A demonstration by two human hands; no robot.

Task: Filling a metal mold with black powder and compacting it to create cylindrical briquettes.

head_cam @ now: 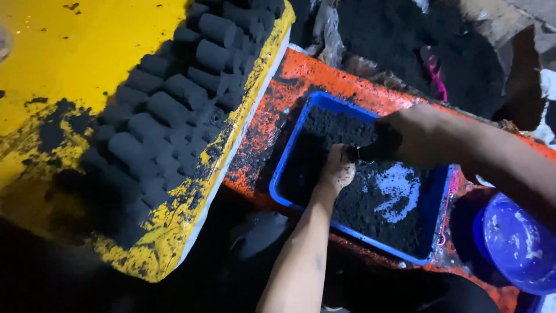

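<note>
Right now both hands meet over the blue tray (289,153) of black powder (370,203), left hand (336,171) curled shut on powder, right hand (385,142) closed around a dark lump, with neither hand nearer.

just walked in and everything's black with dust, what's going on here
A person has both hands in a blue tray of black powder on an orange surface. The left hand presses into the powder; the right hand meets it just above, dusted black. Rows of dark cylindrical briquettes lie on a yellow board to the left. A blue bowl sits at right.
</note>
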